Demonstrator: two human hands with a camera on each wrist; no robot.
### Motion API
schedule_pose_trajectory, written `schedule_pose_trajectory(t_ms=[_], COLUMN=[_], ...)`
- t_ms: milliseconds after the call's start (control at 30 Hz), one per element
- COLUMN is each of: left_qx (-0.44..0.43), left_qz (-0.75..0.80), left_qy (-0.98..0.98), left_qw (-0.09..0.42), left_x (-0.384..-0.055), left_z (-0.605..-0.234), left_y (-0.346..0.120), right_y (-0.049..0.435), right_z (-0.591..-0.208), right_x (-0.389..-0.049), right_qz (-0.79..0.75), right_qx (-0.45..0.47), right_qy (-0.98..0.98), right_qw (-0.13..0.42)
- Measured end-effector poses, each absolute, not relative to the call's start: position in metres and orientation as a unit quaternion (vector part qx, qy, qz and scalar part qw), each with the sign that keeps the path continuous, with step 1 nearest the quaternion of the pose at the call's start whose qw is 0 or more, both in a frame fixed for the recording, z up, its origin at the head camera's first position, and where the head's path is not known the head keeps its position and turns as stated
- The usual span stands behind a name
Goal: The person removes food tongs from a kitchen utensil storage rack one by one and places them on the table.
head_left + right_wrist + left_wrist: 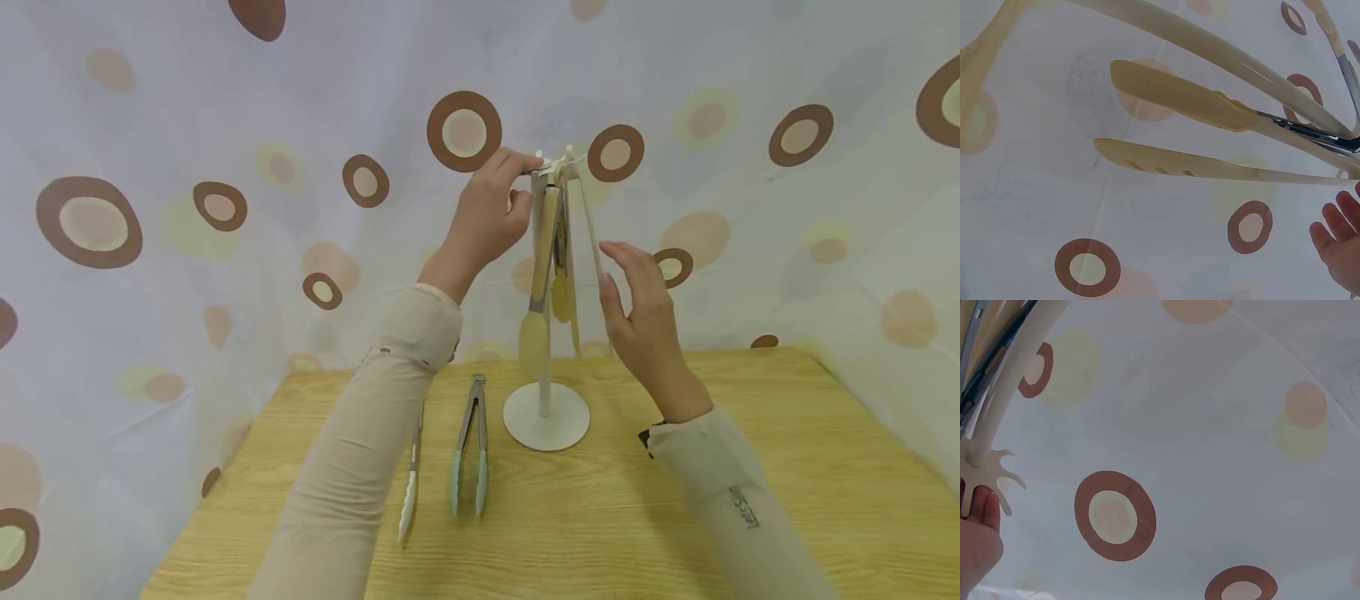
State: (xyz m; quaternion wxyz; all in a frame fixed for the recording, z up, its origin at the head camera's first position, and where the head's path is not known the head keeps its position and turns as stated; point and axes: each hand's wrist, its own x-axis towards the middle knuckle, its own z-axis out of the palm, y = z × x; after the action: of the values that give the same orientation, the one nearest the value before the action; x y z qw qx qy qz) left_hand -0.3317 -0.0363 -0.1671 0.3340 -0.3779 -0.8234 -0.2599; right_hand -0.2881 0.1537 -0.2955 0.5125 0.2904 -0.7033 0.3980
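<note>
A white utensil stand (564,429) with a round base and a ring of hooks stands on the table. My left hand (491,204) holds the hook top, its fingers around the hooks (1007,481) in the left wrist view. Tongs with pale yellow heads (533,346) hang from the stand. In the right wrist view, a beige tongs head (1179,97) hangs beside a slim cream utensil with notches (1166,160). My right hand (645,308) is beside a slim pale handle (588,212), fingers loosely bent; whether they touch it I cannot tell.
Left of the stand's base, metal tongs with mint-green heads (481,483) lie on the wooden table (675,533). Another pair with white heads (407,504) lies partly behind my left sleeve. A patterned cloth (300,100) hangs behind the table.
</note>
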Motion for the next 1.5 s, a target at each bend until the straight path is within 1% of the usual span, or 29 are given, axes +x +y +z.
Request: schedule_pose_trajectory(t_ms=[267,533,933,1167,1500], left_qx=[-0.381,-0.384,-0.375,-0.372,-0.368], left_qz=[-0.261,-0.248,-0.249,-0.245,-0.241], left_qy=[-0.823,-0.826,-0.830,-0.832,-0.836], left_qw=[0.330,0.330,0.330,0.330,0.327], left_x=[-0.333,-0.334,-0.332,-0.332,-0.330], left_z=[-0.166,-0.166,-0.166,-0.167,-0.167], left_y=[-0.038,-0.036,-0.033,-0.035,-0.035], right_y=[0.143,0.128,0.115,0.113,0.118], right_z=[-0.299,-0.299,-0.300,-0.301,-0.300], right_x=[-0.301,-0.307,-0.320,-0.321,-0.317], right_qz=[0.374,0.347,0.309,0.307,0.278], right_qx=[0.221,0.155,0.094,0.066,0.046], right_qy=[-0.727,-0.768,-0.793,-0.803,-0.808], right_qw=[0.531,0.515,0.517,0.506,0.518])
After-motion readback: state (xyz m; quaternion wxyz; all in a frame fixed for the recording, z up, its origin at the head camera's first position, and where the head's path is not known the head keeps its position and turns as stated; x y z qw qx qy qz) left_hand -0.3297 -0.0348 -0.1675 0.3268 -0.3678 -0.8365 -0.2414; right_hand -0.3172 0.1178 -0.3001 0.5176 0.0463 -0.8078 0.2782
